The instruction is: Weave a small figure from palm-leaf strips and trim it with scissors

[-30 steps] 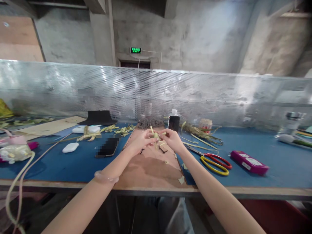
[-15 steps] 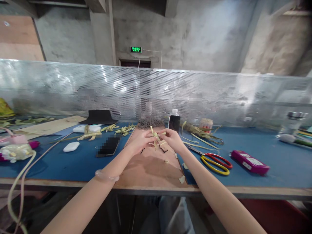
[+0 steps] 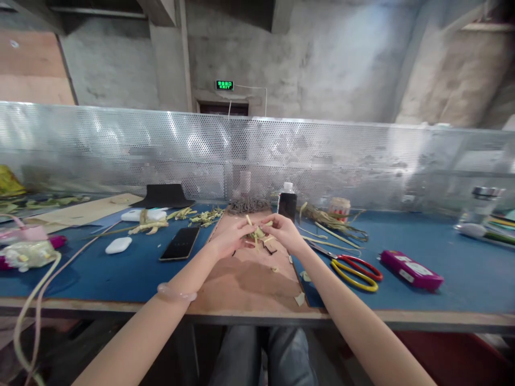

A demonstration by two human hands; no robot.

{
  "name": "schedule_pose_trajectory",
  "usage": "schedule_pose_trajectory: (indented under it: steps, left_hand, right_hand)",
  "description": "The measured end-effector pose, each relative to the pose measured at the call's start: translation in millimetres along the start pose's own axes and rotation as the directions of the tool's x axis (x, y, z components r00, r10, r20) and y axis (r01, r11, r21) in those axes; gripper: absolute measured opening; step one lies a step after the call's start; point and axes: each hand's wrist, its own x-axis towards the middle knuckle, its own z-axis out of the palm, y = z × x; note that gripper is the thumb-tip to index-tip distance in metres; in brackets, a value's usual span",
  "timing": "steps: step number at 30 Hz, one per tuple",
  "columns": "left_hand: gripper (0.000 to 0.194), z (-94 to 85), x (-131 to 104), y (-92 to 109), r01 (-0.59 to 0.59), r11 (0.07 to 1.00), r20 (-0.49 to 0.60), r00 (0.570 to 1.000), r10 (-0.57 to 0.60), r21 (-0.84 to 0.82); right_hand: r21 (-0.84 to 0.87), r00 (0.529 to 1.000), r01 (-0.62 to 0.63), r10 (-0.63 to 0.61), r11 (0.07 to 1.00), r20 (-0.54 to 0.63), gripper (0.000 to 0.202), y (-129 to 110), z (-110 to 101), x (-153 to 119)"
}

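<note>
Over the brown board (image 3: pixel 247 292), a small knotted piece of pale yellow-green plant strips (image 3: pixel 259 234) is held between my two hands. My left hand (image 3: pixel 234 237) pinches it from the left, with one strip end sticking up by the fingertips. From the other side my right hand (image 3: pixel 284 230) is closed on the same piece with thumb and fingers. Loose strip ends hang below the fingers. Part of the piece is hidden behind them. Small dark bits (image 3: pixel 270 247) and pale scraps (image 3: pixel 300 298) lie on the board under and near the hands.
Right of the board lie scissors (image 3: pixel 356 272) with red and yellow handles, a purple box (image 3: pixel 411 271) and long dry strips (image 3: pixel 336 226). A bottle (image 3: pixel 287 205) and grey cord pile (image 3: pixel 248 206) stand behind. To the left are a phone (image 3: pixel 179 244) and white case (image 3: pixel 118 245).
Both hands stay on the plant-strip piece, with fingers slightly shifted. The upright strip end has moved a little left and down. The view has tilted slightly, showing more of my legs.
</note>
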Motion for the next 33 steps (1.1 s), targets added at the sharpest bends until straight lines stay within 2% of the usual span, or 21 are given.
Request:
schedule_pose_trajectory:
  steps: [10,16,19,24,28,33]
  left_hand:
    - [0.030,-1.3,-2,4,0.014,0.998,0.080,0.997,-0.019,0.069]
    - [0.030,-4.6,4,-4,-0.011,0.999,0.010,1.000,0.010,0.050]
    - [0.030,-3.3,5,-4,-0.031,0.999,-0.021,0.999,0.032,0.038]
    - [0.030,-1.9,5,-2,-0.089,0.996,-0.126,0.988,0.091,0.020]
    - [0.028,-2.7,7,-4,-0.116,0.993,-0.187,0.975,0.117,0.015]
    - [0.028,-3.1,9,-6,-0.138,0.990,-0.206,0.969,0.136,0.005]
  right_hand:
    - [0.068,0.998,-0.019,0.014,0.997,0.062,0.031,-8,4,-4]
    - [0.030,0.999,-0.005,0.004,1.000,0.053,0.032,-4,5,-2]
    - [-0.035,1.000,0.025,-0.024,0.999,0.015,0.031,2,5,0]
    - [-0.217,0.985,0.103,-0.130,0.971,-0.114,0.034,6,9,-1]
    - [-0.366,0.970,0.148,-0.207,0.919,-0.127,0.040,5,11,-5]
    - [-0.482,0.940,0.186,-0.298,0.856,-0.166,0.041,8,14,-6]
